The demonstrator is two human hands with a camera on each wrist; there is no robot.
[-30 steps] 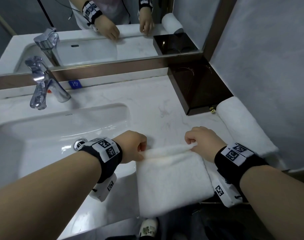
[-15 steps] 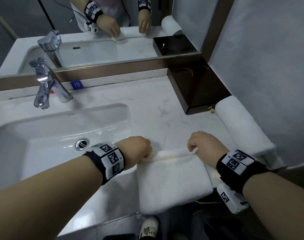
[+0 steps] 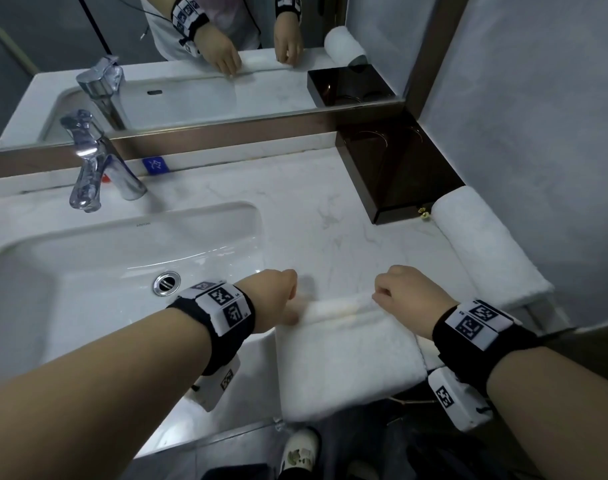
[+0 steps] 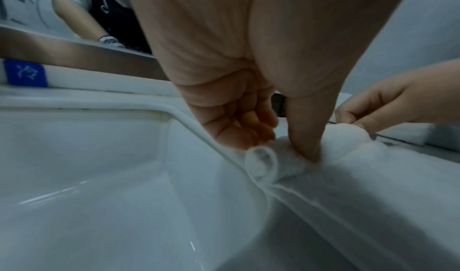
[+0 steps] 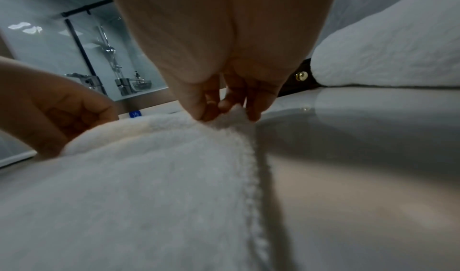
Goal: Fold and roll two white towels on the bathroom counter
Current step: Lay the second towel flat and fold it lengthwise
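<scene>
Roll started on second towel, far edge now curled over.
Left hand [image 3: 278,294] and right hand [image 3: 404,294] pinch the towel [image 3: 347,358] roll at each end on the tabletop [image 3: 330,216] beside the sink [image 3: 122,271]; since a second ago the roll is tighter. Finished roll [image 3: 482,247] sits by the wall.

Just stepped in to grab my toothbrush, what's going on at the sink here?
A person is rolling a folded white terry towel on the white marble counter beside the white basin. The left hand and right hand each pinch one end of the far edge, which is curled into a small tight roll; most of the towel lies flat. A second white towel, already rolled, lies against the wall by the dark brown tray.
</scene>
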